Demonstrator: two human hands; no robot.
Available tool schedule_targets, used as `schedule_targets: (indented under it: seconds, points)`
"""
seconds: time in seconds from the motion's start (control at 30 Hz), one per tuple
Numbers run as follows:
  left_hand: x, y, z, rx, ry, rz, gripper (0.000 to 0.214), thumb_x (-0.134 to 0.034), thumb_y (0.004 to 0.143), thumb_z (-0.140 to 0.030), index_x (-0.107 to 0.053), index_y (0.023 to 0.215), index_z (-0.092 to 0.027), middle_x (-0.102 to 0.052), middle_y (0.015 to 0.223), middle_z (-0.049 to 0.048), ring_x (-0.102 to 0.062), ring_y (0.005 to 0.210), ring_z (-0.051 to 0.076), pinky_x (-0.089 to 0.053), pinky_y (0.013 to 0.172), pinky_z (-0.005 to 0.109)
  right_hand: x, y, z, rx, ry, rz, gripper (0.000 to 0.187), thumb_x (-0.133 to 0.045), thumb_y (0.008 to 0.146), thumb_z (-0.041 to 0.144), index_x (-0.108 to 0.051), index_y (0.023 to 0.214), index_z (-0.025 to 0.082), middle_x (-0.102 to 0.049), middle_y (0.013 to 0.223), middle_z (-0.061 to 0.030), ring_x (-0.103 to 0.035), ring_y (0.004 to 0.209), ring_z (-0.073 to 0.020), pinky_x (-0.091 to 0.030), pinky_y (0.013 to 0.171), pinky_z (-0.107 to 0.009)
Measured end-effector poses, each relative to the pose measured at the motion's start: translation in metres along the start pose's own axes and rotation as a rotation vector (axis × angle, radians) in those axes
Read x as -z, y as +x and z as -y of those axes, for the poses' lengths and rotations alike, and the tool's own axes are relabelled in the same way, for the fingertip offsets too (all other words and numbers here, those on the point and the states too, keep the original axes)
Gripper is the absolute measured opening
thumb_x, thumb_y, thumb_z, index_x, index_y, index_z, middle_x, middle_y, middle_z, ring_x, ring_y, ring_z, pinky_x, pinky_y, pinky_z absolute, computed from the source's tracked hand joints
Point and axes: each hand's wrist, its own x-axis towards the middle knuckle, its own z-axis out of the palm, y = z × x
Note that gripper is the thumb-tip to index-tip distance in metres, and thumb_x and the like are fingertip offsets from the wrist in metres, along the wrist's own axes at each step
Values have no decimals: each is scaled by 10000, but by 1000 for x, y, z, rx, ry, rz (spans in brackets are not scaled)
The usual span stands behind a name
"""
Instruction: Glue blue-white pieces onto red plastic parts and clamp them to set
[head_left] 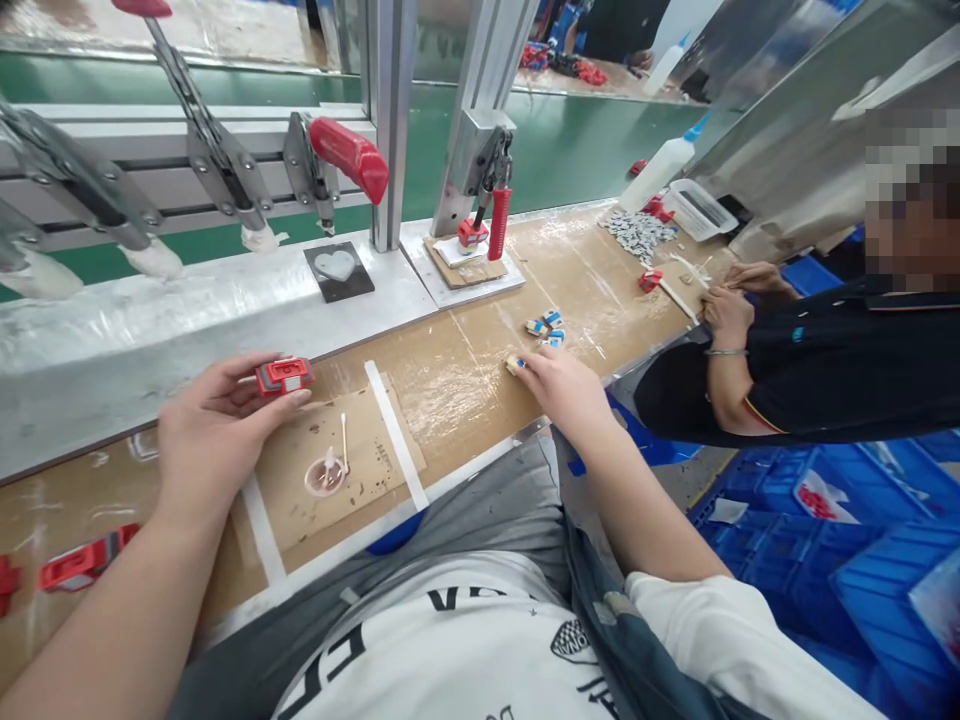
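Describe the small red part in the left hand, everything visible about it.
The red part is a small, flat, roughly rectangular piece that looks like moulded plastic, with grey or silvery patches on its top face. It lies level, pinched at the fingertips of the left hand, thumb on the near side and fingers behind. It is held just above the brown bench top, near the cardboard pad's far edge. Finer detail is too small to tell.

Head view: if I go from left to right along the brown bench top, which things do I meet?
Red part at the left edge → left hand holding a red part → small glue dish → white strip → right hand on a small blue piece → co-worker's hands.
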Motion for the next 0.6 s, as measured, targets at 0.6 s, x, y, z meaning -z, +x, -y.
schedule_targets:
  seconds: [0.6]
  points:
    - [5, -4, 2, -39, -179, 238, 651, -1047, 637, -456, -792, 1165, -174, -803, 1126, 107, -771, 1070, 317, -635, 1063, 504, 6, 71, 188, 486, 1361, -42, 268, -844, 912, 436, -853, 1108, 255, -779, 1073, -66, -632, 796, -158, -564, 746, -330]
